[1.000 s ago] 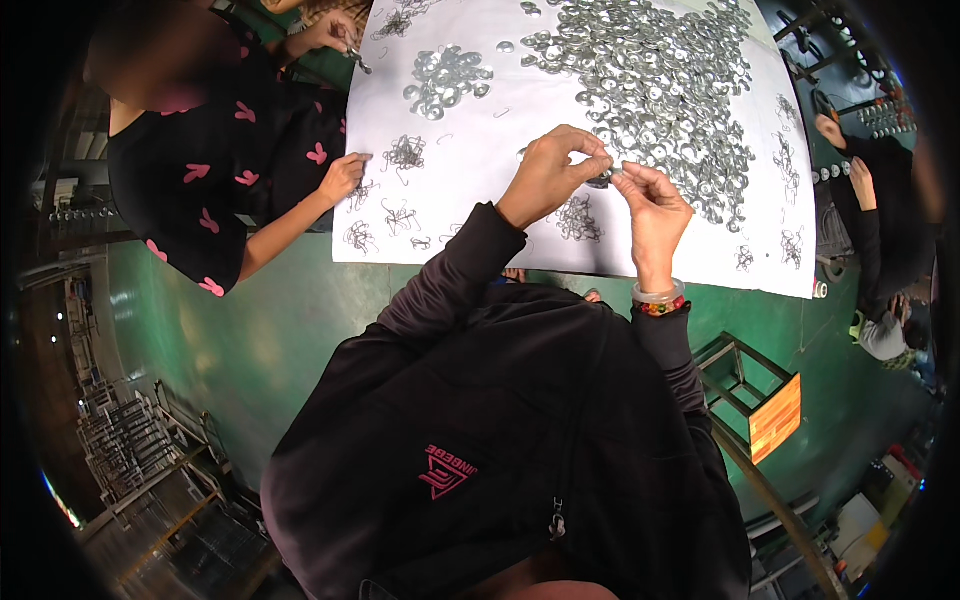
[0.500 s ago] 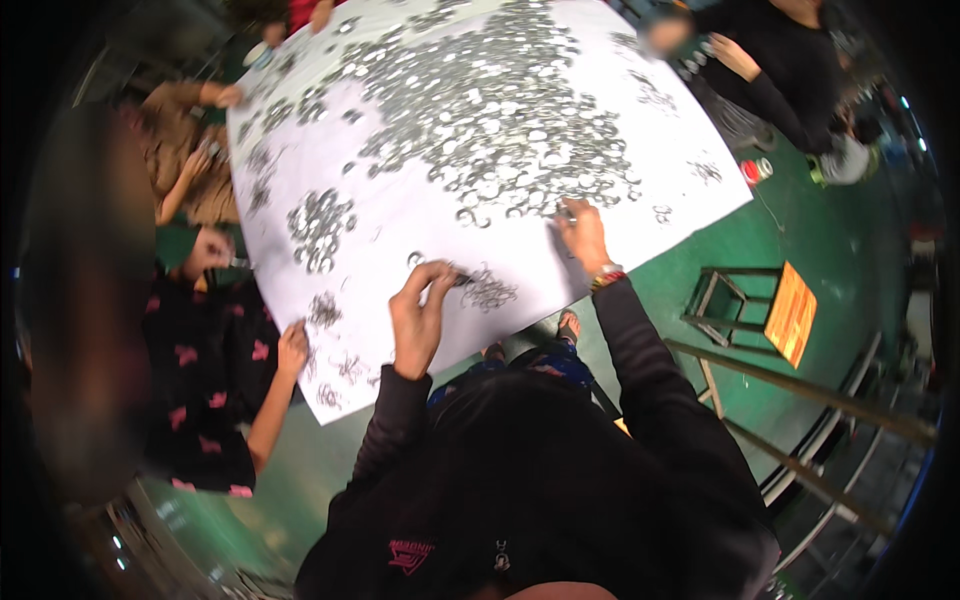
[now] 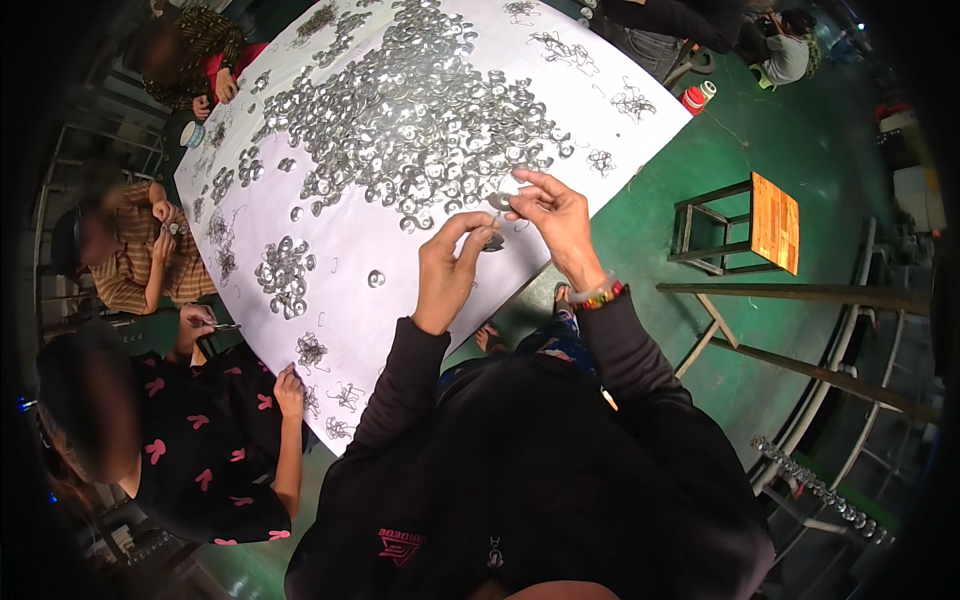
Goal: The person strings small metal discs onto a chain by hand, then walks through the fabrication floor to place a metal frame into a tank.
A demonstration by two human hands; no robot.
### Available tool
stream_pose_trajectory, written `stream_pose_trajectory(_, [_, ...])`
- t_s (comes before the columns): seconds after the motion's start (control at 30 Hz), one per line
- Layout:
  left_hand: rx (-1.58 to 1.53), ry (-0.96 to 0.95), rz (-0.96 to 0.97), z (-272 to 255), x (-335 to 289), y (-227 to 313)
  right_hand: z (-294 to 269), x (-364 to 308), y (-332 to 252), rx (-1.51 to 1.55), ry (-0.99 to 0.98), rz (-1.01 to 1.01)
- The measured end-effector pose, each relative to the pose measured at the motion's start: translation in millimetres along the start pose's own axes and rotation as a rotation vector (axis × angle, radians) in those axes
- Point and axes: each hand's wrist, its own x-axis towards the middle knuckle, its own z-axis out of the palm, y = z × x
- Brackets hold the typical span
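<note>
**Two bare hands work a disc (image 3: 501,201) above a white table (image 3: 372,335)**

The disc, small, round and silvery, sits between the hands, over the table's near edge. The right hand (image 3: 548,215) has thumb and finger clamped on it; a beaded bracelet (image 3: 605,293) circles that wrist. The left hand (image 3: 452,262) is just beside it, thumb and finger closed on a dark bunch (image 3: 493,241) too small to make out.

Beyond the hands, a broad heap (image 3: 400,120) of similar discs spreads across the table. A lone disc (image 3: 376,278) lies left of the left hand, and a smaller cluster (image 3: 285,277) farther left. Piles of thin wire hooks (image 3: 311,350) lie near the table's edges.

Along the left side are a co-worker in black with pink shapes (image 3: 205,455) and another in brown stripes (image 3: 130,292). To the right, a wooden-topped stool (image 3: 775,222) stands on a green floor (image 3: 640,235).
</note>
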Motion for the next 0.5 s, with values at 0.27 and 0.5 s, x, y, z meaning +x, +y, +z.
stream_pose_trajectory(0.27, [-0.009,-0.14,0.116,78.8,18.4,12.5,-54.9,-46.3,-42.1,0.135,0.203,-0.141])
stream_pose_trajectory(0.5, [0.042,-0.224,0.152,141.9,29.0,-5.8,-119.0,-41.8,-46.2,0.337,0.3,-0.11])
